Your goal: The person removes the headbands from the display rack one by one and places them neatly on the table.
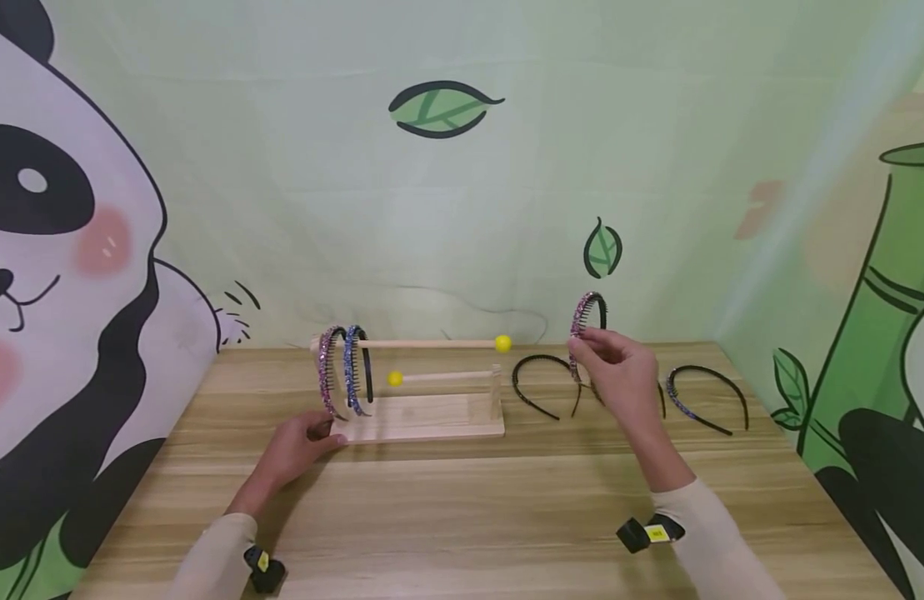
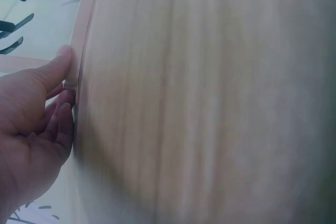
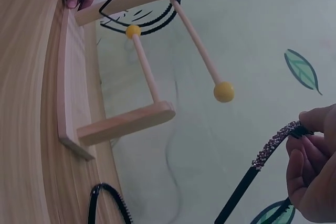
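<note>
My right hand (image 1: 619, 367) pinches a pink glittery headband (image 1: 579, 315) with comb teeth, held up above the table to the right of a wooden stand (image 1: 424, 419). On the stand's upper rod (image 1: 432, 343) hang a pink headband (image 1: 326, 367) and a blue headband (image 1: 350, 367), both at its left end. My left hand (image 1: 297, 450) holds the left front corner of the base, thumb on top, as the left wrist view shows too. The lower rod (image 1: 447, 377) carries no headband. In the right wrist view the held headband (image 3: 273, 142) hangs slanted, its upper end hidden by the fingers.
Several headbands lie on the wooden table (image 1: 462, 517) at the right: a dark one (image 1: 538, 357), a blue-decorated one (image 1: 682, 406), and more partly hidden behind my right hand. Yellow balls (image 1: 502, 343) cap the rods' free ends. A printed backdrop stands behind the table.
</note>
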### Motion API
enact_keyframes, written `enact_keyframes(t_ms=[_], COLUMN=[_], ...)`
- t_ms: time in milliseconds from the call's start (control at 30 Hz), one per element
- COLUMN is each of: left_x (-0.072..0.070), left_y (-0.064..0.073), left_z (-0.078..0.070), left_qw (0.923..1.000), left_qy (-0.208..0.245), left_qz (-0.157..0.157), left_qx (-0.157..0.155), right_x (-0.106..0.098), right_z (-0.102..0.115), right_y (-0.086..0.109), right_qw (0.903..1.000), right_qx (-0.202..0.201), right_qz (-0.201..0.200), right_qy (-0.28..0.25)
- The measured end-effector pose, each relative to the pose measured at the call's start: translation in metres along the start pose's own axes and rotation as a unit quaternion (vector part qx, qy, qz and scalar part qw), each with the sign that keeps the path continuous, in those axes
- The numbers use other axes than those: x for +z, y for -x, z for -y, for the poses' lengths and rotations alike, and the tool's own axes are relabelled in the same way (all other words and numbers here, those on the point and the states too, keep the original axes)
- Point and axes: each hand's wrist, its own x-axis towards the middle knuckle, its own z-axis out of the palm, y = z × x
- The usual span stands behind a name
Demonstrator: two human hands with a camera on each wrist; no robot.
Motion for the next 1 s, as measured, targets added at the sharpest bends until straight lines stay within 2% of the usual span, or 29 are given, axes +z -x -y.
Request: enact_keyframes(t_ms=[200, 400, 633, 1000], left_x=[0.0, 0.0, 0.0, -0.001], left_y=[0.0, 0.0, 0.0, 0.0], left_z=[0.0, 0.0, 0.002, 0.002], left_qw=[1.0, 0.9999, 1.0, 0.9999], left_qy=[0.0, 0.003, 0.003, 0.003], left_qz=[0.002, 0.006, 0.005, 0.0], left_qx=[0.0, -0.008, -0.004, 0.012], right_x=[-0.009, -0.021, -0.039, -0.072], right_z=[-0.008, -0.019, -0.035, -0.055], right_y=[0.0, -0.001, -0.001, 0.006], right_qw=[0.9989, 0.9961, 0.9912, 0.9817], right_qx=[-0.006, 0.003, -0.001, 0.034], right_qz=[-0.03, -0.048, -0.069, -0.066], right_qy=[0.035, 0.075, 0.113, 0.175])
